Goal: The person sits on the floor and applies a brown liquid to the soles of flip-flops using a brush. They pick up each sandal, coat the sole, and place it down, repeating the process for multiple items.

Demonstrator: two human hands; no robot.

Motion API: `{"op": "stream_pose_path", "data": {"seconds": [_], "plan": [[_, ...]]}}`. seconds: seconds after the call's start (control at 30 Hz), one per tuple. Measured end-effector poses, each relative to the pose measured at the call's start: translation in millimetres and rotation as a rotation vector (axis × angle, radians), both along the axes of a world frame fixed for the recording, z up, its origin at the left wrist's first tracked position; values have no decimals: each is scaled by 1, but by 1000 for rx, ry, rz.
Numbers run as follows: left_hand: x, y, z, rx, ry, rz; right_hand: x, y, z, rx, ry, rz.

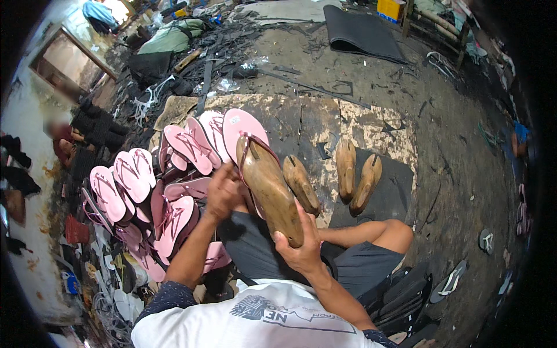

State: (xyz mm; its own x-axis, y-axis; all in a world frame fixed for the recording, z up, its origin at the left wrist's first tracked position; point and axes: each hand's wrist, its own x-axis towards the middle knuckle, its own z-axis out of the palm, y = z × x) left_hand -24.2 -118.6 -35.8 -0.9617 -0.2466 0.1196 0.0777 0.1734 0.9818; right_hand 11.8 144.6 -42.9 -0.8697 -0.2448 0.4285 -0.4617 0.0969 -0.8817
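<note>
A wooden shoe last (262,182) lies slanted over my lap, its toe slotted under the dark pink strap of a pink flip-flop (239,123). My right hand (299,235) grips the last by its heel end. At the flip-flop's left edge is my left hand (225,190), fingers bent against the sole and partly hidden. Just right of the held pair, a smaller-looking wooden last (301,184) lies on the work board. Two more wooden lasts, one left (346,168) and one right (366,182), rest on a dark rubber sheet (390,194).
Pink flip-flops (132,177) are piled at my left. The worn board (278,116) is in front. Black rubber scraps (197,81) litter the far left floor; a folded black sheet (365,35) lies farther off. Black soles (406,296) lie at lower right. Another person (65,139) sits far left.
</note>
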Motion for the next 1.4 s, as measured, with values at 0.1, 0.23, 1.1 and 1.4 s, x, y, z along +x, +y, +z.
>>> {"op": "stream_pose_path", "data": {"seconds": [0.1,0.23,1.1,1.4], "plan": [[-53,2,60,373,363,-5,-2,6,-1,-3,106,3],[-77,13,76,849,379,-254,11,5,7,-61,75,46],[-1,103,21,176,34,23,-64,24,19,193,241,113],[10,129,13,-73,-11,-75,-120,26,52,244,163,139]]}}
